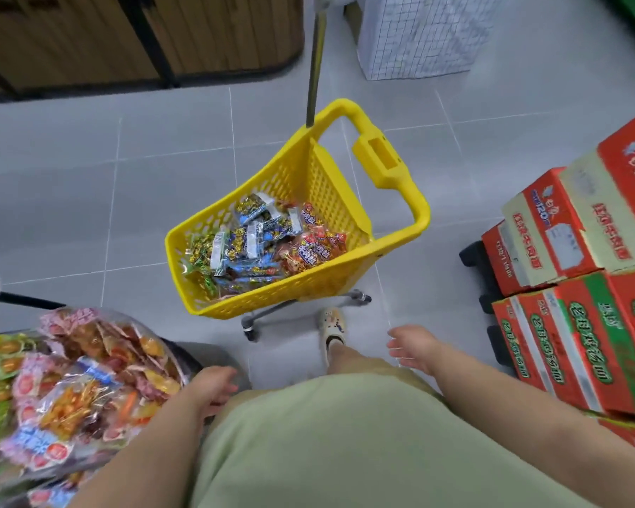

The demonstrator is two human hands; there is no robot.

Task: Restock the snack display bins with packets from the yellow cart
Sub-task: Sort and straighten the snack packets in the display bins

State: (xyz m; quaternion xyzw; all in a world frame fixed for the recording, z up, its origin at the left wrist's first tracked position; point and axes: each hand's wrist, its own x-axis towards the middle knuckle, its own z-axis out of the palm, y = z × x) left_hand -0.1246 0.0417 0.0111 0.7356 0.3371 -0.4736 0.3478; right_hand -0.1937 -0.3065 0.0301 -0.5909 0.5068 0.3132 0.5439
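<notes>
Packets in yellow cart, labels illegible

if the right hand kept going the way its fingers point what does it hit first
Probably the yellow cart: the right hand, open and empty, points over the shoe toward its near wall, though depth is unclear.

Single head cam, wide-angle, facing fwd & steeply down; yellow cart near, mid-frame
</notes>
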